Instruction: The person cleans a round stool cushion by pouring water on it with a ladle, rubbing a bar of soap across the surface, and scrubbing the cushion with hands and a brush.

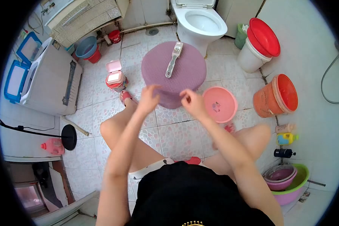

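A round purple stool (pixel 154 64) stands in front of me, and on its top lies a grey and white brush-like tool (pixel 172 62). My left hand (pixel 150 100) is over the stool's near left edge, its fingers blurred and bent. Over the near right edge is my right hand (pixel 193 102), with its fingers curled; whether anything small is between them cannot be made out. Both hands are apart from the tool. A pink basin (pixel 224 103) sits on the floor just right of my right hand.
A white toilet (pixel 203 22) stands behind the stool. At the right are an orange bucket (pixel 269 100), a white bucket (pixel 250 58) and stacked basins (pixel 303 177). A washing machine (pixel 51 81) and a pink wipes box (pixel 115 77) are at the left.
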A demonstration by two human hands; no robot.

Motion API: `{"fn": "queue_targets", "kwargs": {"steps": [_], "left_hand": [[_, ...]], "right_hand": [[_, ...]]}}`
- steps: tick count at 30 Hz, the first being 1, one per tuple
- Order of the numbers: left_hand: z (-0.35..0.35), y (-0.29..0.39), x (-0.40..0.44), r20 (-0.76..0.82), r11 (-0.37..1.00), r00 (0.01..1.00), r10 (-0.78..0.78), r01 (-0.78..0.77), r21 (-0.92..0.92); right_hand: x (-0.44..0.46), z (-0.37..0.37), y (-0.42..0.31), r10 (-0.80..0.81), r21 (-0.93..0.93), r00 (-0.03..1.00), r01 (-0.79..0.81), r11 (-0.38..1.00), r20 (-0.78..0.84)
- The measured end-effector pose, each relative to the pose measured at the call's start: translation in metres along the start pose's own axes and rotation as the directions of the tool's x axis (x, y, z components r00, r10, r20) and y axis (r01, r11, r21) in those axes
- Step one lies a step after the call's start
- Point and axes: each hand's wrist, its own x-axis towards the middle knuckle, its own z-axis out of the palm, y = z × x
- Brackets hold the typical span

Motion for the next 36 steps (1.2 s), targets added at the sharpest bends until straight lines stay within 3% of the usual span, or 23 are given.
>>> {"fn": "queue_targets", "kwargs": {"steps": [2,6,10,13,18,20,23,25,28,31,33,36], "left_hand": [[-0.017,0.008,0.016,-0.066,0.996,0.997,0.027,-0.022,0.086],[-0.038,-0.006,0.068,0.051,0.995,0.996,0.078,-0.081,0.055],[0.001,-0.031,0.117,0.206,0.995,0.973,-0.103,0.101,0.020],[0.025,-0.034,0.151,0.287,0.951,0.935,-0.210,0.264,-0.161],[0.031,-0.013,0.168,0.351,0.806,0.890,-0.290,0.425,-0.412],[0.015,-0.004,0.177,0.328,0.792,0.891,-0.315,0.437,-0.425],[-0.001,-0.005,0.197,0.190,0.854,0.928,-0.321,0.371,-0.365],[-0.011,-0.023,0.217,0.077,0.884,0.945,-0.319,0.326,-0.337],[-0.027,-0.058,0.263,0.109,0.799,0.910,-0.401,0.405,-0.444],[-0.025,-0.103,0.324,0.089,0.781,0.898,-0.431,0.420,-0.462],[-0.019,-0.135,0.368,0.112,0.764,0.877,-0.466,0.463,-0.450],[-0.006,-0.188,0.414,0.130,0.786,0.911,-0.391,0.404,-0.468]], "right_hand": [[0.022,-0.014,-0.013,0.013,0.022,0.994,-0.011,1.000,-0.111],[0.090,0.011,-0.017,0.190,0.043,0.968,-0.186,0.982,-0.163],[0.132,0.047,0.006,0.365,0.115,0.914,-0.349,0.930,-0.177],[0.167,0.073,0.037,0.359,0.386,0.925,-0.288,0.876,-0.125],[0.183,0.071,0.028,0.334,0.586,0.939,-0.225,0.779,-0.084],[0.192,0.063,0.016,0.304,0.627,0.950,-0.193,0.755,-0.074],[0.230,0.063,0.021,0.084,0.509,0.984,0.008,0.861,-0.158],[0.254,0.056,0.009,0.007,0.435,0.989,0.058,0.899,-0.146],[0.310,0.058,0.001,-0.134,0.322,0.982,0.171,0.931,-0.134],[0.388,0.077,0.008,-0.143,0.089,0.986,0.151,0.984,-0.089],[0.436,0.091,0.018,-0.054,-0.032,0.998,0.054,0.998,-0.012],[0.499,0.113,0.025,0.021,-0.130,1.000,-0.018,0.991,0.019]]}}
